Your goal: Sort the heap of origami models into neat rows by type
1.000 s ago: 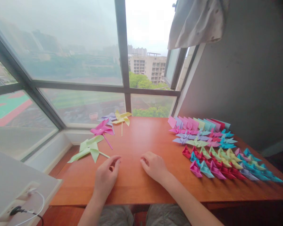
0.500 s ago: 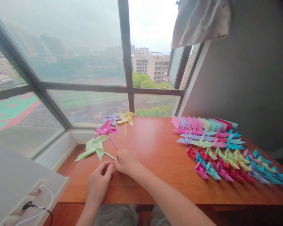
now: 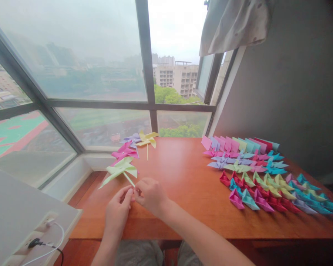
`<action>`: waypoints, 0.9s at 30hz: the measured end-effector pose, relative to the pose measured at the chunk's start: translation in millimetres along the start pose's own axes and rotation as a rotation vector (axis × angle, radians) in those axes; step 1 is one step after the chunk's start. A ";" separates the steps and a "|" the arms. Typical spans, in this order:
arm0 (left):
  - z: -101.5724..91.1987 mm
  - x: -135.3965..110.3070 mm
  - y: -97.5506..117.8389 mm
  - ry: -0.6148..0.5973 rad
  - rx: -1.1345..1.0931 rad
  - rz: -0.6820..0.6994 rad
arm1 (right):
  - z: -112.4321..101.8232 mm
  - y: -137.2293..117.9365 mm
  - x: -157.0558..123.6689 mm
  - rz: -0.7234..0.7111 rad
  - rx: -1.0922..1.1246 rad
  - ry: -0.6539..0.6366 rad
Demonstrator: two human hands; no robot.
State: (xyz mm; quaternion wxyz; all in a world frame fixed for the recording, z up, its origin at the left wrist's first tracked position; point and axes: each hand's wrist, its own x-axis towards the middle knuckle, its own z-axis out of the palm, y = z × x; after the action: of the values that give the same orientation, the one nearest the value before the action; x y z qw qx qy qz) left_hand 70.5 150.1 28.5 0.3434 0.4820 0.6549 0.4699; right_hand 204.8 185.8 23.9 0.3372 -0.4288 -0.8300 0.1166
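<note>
Item: light green paper pinwheel (image 3: 119, 168) on a thin pale stick, at the near left part of the reddish-brown wooden table (image 3: 183, 192). The left hand (image 3: 117, 212) and right hand (image 3: 152, 195) met at the stick's near end, and the fingers (image 3: 129, 192) of both pinched it. The head slanted far-left, overlapping a pink paper pinwheel (image 3: 125, 152). Farther off lay a purple paper pinwheel (image 3: 131, 138) and a yellow paper pinwheel (image 3: 147, 138). To the right were rows of multicoloured folded paper pieces (image 3: 255, 173).

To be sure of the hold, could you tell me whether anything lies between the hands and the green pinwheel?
Nothing visible does: the left hand and right hand both pinch the green pinwheel at its stick's lower end.
</note>
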 end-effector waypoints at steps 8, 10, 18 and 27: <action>16.3 -0.9 3.4 -0.004 -0.417 -0.157 | -7.6 3.1 -19.0 -0.200 -0.070 0.037; 17.9 0.9 2.2 -0.020 -0.479 -0.202 | -9.1 3.5 -22.1 -0.245 -0.092 0.024; 15.1 -1.9 4.9 -0.023 -0.486 -0.214 | -27.7 1.3 -23.9 -0.104 0.051 -0.002; 18.7 -19.7 5.2 -0.071 -0.340 -0.151 | -37.2 34.5 63.7 0.395 0.350 0.068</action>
State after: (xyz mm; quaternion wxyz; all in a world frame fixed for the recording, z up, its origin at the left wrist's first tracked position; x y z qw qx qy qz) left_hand 94.8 137.1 27.3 0.4770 0.3830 0.5879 0.5293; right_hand 225.4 253.4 64.2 0.4046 -0.5213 -0.6855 0.3076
